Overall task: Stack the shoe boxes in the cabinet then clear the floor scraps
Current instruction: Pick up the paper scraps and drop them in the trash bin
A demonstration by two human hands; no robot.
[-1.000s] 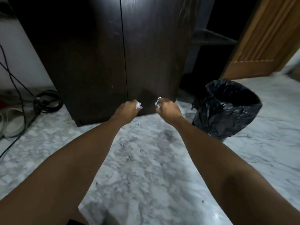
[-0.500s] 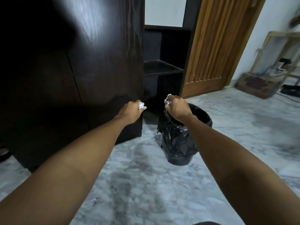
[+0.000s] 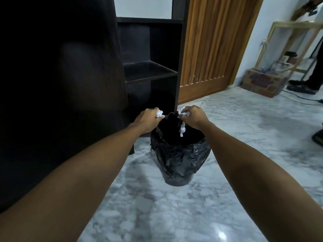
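Observation:
A bin lined with a black bag stands on the marble floor beside the dark cabinet. My left hand hovers over the bin's left rim and grips a crumpled white paper scrap. Over the far rim, my right hand holds more white scraps. One white scrap is in the air below my right hand, inside the bin's mouth. The cabinet doors are closed, so no shoe boxes are visible.
Open dark shelves stand behind the bin, with a wooden door to their right. At the far right are a cardboard box, a wooden frame, a cable on the floor and a person's shoes.
My view swung right from the cabinet front to the bin. Both hands carried their scraps over the bin's mouth, and one scrap has dropped from my right hand.

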